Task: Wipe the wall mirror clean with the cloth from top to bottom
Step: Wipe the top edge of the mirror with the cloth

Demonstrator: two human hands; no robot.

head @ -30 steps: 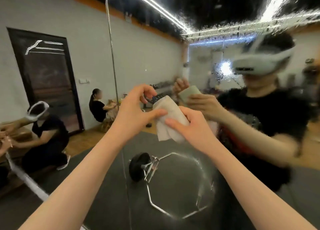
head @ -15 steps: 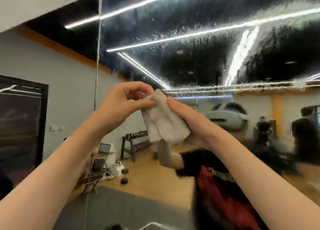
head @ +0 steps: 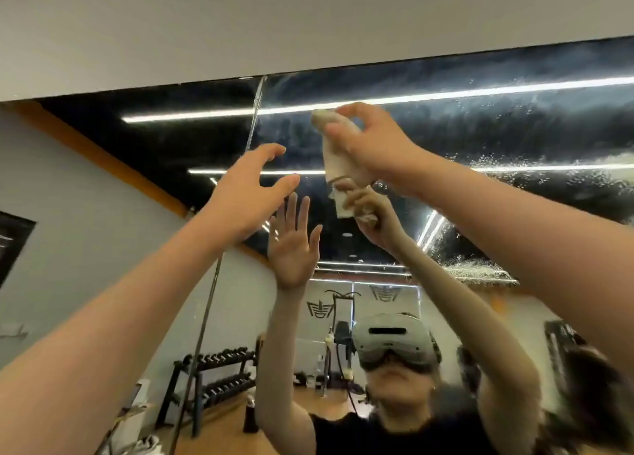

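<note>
Cloth (head: 338, 152) now up near the mirror (head: 514, 128) top edge, gripped in our right hand (head: 370, 145), left hand (head: 247, 194) released and spread, so we judge top-down wiping starts.

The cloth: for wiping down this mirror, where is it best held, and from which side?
Probably as the right hand holds it: fingers over the back of the folded cloth, coming from the room side, which leaves its flat face toward the mirror. The left hand is off it.

Bare forearms, black top (head: 394, 434), grey headset (head: 394, 346)
</note>
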